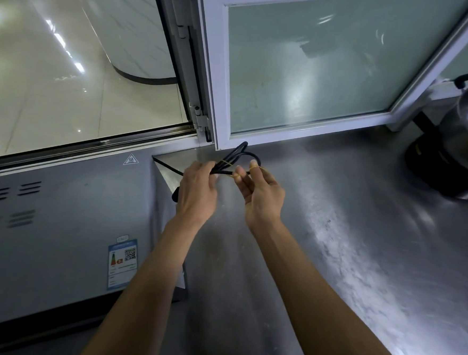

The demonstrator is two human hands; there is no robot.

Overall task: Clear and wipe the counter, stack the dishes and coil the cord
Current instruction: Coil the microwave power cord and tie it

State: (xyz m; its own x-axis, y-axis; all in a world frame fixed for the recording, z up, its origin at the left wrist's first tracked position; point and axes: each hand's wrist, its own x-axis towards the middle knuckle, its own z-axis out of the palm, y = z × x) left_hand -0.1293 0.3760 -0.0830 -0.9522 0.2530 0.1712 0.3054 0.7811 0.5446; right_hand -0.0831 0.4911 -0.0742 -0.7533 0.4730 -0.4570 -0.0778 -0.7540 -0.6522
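Note:
A black cord (238,152), folded into loops, is held above the steel counter (342,239) near the window frame. My left hand (196,192) grips the bundle of loops from the left. My right hand (258,192) stretches a thin yellow rubber band (227,164) over its fingertips, and the band crosses the cord just right of my left hand. One strand of the cord runs down to the left, behind a grey appliance (65,230). A dark end of it shows under my left hand.
The grey appliance with vents and a label stands on the left of the counter. A metal pot on a black base (458,150) sits at the right edge. An open window with a white frame (217,76) rises right behind my hands.

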